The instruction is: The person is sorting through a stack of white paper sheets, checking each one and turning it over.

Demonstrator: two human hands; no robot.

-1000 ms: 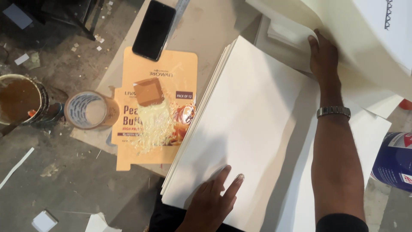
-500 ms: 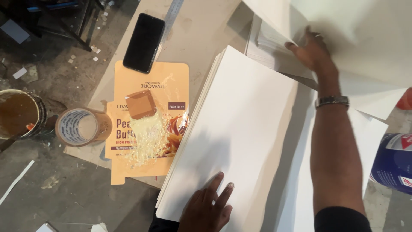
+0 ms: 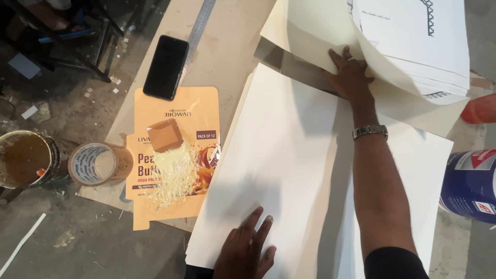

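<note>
My left hand [image 3: 245, 250] lies flat with its fingers apart on the near edge of a thick stack of white sheets [image 3: 279, 155], holding nothing. My right hand [image 3: 351, 77], with a ring on one finger and a wristwatch [image 3: 370, 132] on its wrist, reaches to the far end of the stack. It grips the edge of a large cream sheet [image 3: 310, 31] that is lifted and curled up over it. A pile of white sheets with black line printing [image 3: 408, 41] rides on that raised sheet.
A flattened orange carton [image 3: 175, 155] lies left of the stack, with a black phone [image 3: 165, 67] at its top edge. A steel ruler [image 3: 201, 20] lies beyond. A tape roll [image 3: 95, 164] and a tin of brown liquid [image 3: 26, 157] stand far left. A blue can [image 3: 470, 183] stands right.
My right hand has risen from the far corner of the stack, lifting the cream sheet with the printed sheets on it. My left hand stays pressed on the stack.
</note>
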